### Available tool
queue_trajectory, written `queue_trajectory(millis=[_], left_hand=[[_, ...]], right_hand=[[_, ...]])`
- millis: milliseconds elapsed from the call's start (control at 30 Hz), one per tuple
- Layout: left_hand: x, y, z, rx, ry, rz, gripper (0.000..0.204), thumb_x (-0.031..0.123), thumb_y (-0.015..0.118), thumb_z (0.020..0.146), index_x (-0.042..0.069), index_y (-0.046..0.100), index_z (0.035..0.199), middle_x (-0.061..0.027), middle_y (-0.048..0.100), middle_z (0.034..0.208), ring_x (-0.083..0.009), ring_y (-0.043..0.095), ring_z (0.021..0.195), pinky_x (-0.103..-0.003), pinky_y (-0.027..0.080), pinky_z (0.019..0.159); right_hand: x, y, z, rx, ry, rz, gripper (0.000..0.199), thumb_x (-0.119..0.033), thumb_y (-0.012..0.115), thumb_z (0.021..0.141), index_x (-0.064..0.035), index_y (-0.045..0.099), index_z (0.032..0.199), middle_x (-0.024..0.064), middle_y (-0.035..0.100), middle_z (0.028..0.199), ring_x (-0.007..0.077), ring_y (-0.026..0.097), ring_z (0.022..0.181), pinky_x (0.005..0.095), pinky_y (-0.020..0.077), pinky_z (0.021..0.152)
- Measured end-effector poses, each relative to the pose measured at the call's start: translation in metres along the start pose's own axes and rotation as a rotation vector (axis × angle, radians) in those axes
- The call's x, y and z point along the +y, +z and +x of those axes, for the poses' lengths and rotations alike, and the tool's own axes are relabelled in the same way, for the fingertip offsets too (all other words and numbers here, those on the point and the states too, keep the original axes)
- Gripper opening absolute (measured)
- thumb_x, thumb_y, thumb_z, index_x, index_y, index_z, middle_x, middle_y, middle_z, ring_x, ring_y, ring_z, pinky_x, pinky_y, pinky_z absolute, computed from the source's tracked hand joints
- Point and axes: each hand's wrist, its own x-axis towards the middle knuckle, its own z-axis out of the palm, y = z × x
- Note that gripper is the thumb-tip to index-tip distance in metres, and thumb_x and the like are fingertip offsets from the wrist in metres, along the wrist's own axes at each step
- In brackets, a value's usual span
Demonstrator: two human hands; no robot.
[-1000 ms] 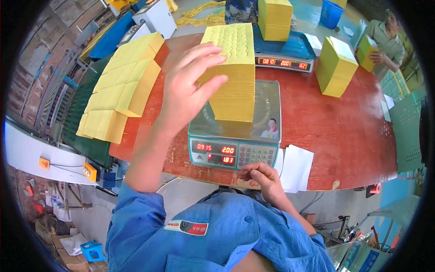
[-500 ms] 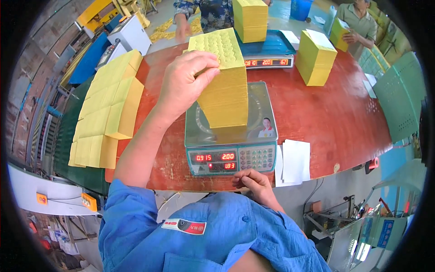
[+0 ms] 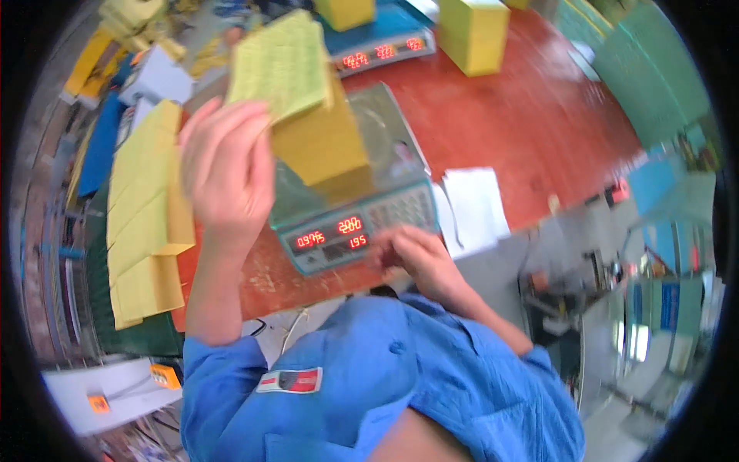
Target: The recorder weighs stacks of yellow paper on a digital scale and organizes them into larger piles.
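A tall stack of yellow paper sheets point(image 3: 315, 146) with a pressed pattern on top stands on a digital scale point(image 3: 404, 189) with red lit numbers. Its top layer looks slightly turned against the sheets below. Beside the stack's near left corner is my left hand point(image 3: 231, 169), blurred, its fingers stretched upward and holding nothing I can see. Whether the fingertips touch the paper I cannot tell. My right hand point(image 3: 423, 262) hovers at the scale's front edge by the keypad, its blurred fingers loosely bent and apart, with nothing seen in them.
Yellow paper blocks point(image 3: 142, 223) lie in rows along the red table's point(image 3: 531, 138) left side. White sheets point(image 3: 473, 208) rest right of the scale. Farther back are a second scale point(image 3: 385, 50) with a yellow stack on it, and another yellow stack point(image 3: 473, 38).
My left hand has come off the stack's top edge and opened. The scale's reading has risen. The whole view has turned and shifted, and my right hand stays near the scale's front.
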Motion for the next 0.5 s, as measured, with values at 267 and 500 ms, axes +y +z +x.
queue_trajectory(millis=[267, 500], left_hand=[[0.109, -0.023, -0.073, -0.337, 0.162, -0.249, 0.018, 0.008, 0.067, 0.083, 0.005, 0.064, 0.1, -0.0101, 0.067, 0.111, -0.0234, 0.066, 0.103, -0.046, 0.043, 0.101], [0.166, 0.055, -0.094, -0.308, -0.135, -0.514, 0.023, 0.016, 0.068, 0.087, 0.002, 0.064, 0.105, -0.0141, 0.066, 0.111, -0.0289, 0.065, 0.104, -0.047, 0.049, 0.095]], right_hand=[[-0.062, 0.014, -0.001, -0.085, -0.063, 0.424, 0.05, -0.023, 0.05, 0.1, -0.0011, 0.036, 0.144, 0.0125, 0.052, 0.136, 0.0188, 0.058, 0.112, 0.034, 0.0486, 0.095], [-0.058, -0.076, -0.026, 0.424, -0.066, -0.106, 0.043, -0.005, 0.051, 0.087, 0.0013, 0.055, 0.129, 0.0105, 0.062, 0.117, 0.0181, 0.058, 0.108, 0.0314, 0.0451, 0.093]])
